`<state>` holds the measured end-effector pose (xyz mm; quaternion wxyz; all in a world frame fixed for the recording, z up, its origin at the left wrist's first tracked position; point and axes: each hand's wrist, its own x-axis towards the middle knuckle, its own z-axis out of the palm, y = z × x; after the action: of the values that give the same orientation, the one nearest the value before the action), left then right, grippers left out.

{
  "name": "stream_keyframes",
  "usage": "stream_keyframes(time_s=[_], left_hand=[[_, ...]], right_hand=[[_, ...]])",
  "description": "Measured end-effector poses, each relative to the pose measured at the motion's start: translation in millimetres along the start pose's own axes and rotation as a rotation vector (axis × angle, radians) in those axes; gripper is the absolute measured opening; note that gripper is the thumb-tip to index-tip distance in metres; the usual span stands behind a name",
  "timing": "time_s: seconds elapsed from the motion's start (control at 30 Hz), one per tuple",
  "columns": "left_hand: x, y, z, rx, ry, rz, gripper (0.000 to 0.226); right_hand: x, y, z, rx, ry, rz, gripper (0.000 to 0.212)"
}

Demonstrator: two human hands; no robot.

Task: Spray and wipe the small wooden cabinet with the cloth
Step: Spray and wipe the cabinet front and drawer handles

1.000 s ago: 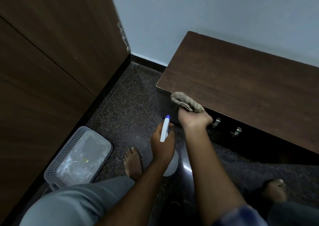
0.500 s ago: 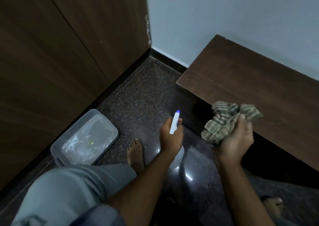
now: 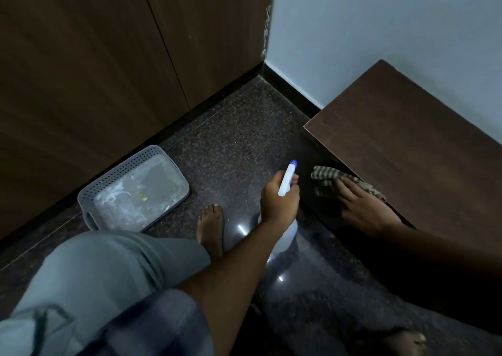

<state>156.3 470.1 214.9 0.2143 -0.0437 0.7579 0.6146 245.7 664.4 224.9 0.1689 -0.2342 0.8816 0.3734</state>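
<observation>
Lining the left side, tall dark wooden doors [image 3: 81, 84] meet a speckled dark floor [image 3: 231, 143], where a grey perforated basket [image 3: 116, 172] lined with clear plastic sits at their base. Just right of it, 1 bare foot [image 3: 210, 225] rests flat. The left hand [image 3: 279, 201] is clenched around a white spray bottle [image 3: 287, 179], its blue-tipped nozzle pointing up and to the right. Beside the nozzle, a striped cloth [image 3: 324, 176] lies against the dark side face of the small wooden cabinet [image 3: 421, 152], just under the top's edge. The right hand [image 3: 358, 206] presses it there with straight, spread fingers. The cabinet stands against the pale wall [image 3: 380, 29].
</observation>
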Motion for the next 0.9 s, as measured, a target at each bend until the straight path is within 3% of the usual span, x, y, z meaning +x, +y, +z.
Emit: stream_keyframes(time_s=[0.1, 0.27, 0.37, 0.57, 0.77, 0.9], left_hand=[[5, 1, 3, 0.021, 0.007, -0.005, 0.022], [5, 5, 7, 0.011, -0.003, -0.012, 0.021], [9, 8, 6, 0.023, -0.025, -0.031, 0.02], [16, 16, 7, 0.188, 0.012, -0.053, 0.015], [8, 6, 8, 0.058, -0.009, -0.157, 0.011], [10, -9, 7, -0.057, -0.022, -0.219, 0.015]], right_hand=[[19, 8, -9, -0.09, -0.095, -0.109, 0.048], [41, 25, -6, -0.135, -0.108, -0.172, 0.053], [22, 16, 0, -0.161, -0.173, -0.163, 0.054], [-19, 6, -9, -0.331, -0.294, -0.366, 0.047], [45, 40, -27, -0.17, -0.048, -0.187, 0.052], [63, 36, -39, -0.14, -0.122, -0.13, 0.053]])
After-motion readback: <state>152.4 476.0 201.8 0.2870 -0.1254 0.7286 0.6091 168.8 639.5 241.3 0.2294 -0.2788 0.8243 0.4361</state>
